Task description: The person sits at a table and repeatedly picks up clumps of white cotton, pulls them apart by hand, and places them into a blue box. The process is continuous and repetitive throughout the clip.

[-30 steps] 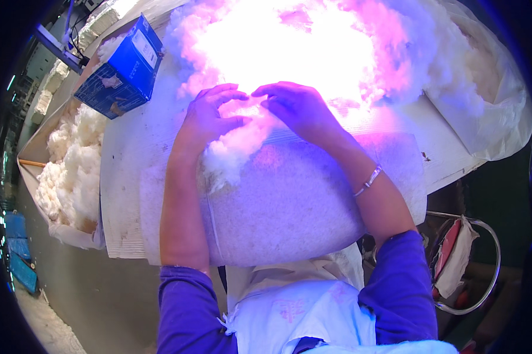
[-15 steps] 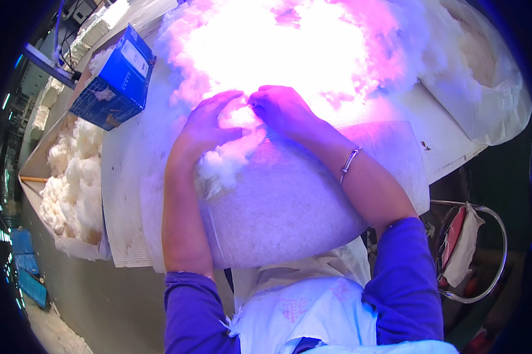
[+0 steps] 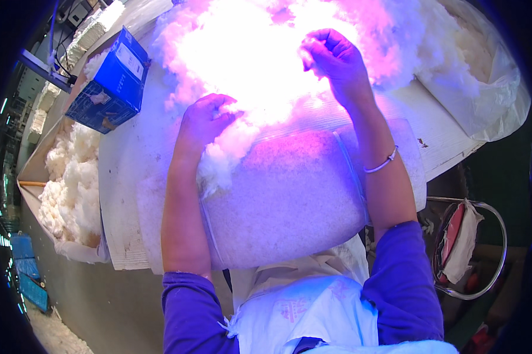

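Under a very bright pink-violet glare, a large heap of white fluffy fibre [image 3: 431, 59] covers the far part of the table. My left hand [image 3: 207, 124] is closed on a tuft of white fibre [image 3: 222, 156], which trails down towards me over a pale felt-like pad [image 3: 289, 194]. Farther forward and to the right, my right hand [image 3: 340, 68] is raised over the heap, thumb and fingers pinched on a small bit of fibre. Glare washes out the edges around both sets of fingertips.
A blue cardboard box [image 3: 115, 79] stands at the table's left. Beyond it sits an open container of white fibre [image 3: 74, 183]. Clear plastic sheeting [image 3: 502, 112] lies at the far right, and a metal-framed chair [image 3: 499, 236] stands below the table's right side.
My right hand has left its place beside the left hand, moving forward and right with a bit of fibre. My left hand has stayed nearly in place with its tuft.
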A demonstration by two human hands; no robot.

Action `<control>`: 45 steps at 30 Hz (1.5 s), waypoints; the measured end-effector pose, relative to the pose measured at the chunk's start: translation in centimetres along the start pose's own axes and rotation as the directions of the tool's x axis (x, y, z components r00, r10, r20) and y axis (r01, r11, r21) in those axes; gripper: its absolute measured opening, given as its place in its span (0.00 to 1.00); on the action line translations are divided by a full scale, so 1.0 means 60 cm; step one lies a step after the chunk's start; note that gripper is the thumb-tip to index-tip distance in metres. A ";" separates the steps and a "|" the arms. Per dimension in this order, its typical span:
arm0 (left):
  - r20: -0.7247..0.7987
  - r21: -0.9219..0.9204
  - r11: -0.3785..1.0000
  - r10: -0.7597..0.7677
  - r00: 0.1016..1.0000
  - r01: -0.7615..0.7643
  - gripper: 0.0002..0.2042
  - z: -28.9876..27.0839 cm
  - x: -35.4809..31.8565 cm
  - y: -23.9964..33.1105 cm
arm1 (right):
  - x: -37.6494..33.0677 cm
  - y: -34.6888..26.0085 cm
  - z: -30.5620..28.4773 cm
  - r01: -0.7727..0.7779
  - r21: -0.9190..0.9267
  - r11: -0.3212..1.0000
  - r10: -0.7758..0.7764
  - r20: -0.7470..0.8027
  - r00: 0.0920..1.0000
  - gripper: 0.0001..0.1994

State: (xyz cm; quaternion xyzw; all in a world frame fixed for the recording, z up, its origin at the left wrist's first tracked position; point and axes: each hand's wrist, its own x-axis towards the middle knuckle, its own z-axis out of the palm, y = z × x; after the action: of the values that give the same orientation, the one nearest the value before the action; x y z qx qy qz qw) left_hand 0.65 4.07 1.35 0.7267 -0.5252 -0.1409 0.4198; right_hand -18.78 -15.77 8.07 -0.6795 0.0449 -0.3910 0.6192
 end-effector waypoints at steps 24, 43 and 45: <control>0.087 0.155 0.951 0.258 0.962 -0.269 0.08 0.009 -0.005 0.064 | 0.003 0.003 -0.018 0.051 -0.011 0.999 -0.053 -0.164 0.985 0.08; -0.035 0.278 0.931 0.255 0.966 -0.235 0.21 0.047 -0.011 0.114 | -0.047 0.021 0.055 0.155 -0.486 0.860 0.098 0.457 0.884 0.10; 0.042 0.291 0.952 0.085 0.996 -0.093 0.17 0.037 -0.005 0.093 | -0.038 0.012 0.046 -0.104 -0.257 0.961 0.190 0.337 0.922 0.10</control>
State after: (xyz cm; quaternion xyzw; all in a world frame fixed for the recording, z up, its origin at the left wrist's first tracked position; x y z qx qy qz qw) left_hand -4.49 2.79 4.15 0.7542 -0.5785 -0.0531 0.3060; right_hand -18.42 -12.46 6.53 -0.8021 0.0282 -0.2047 0.5603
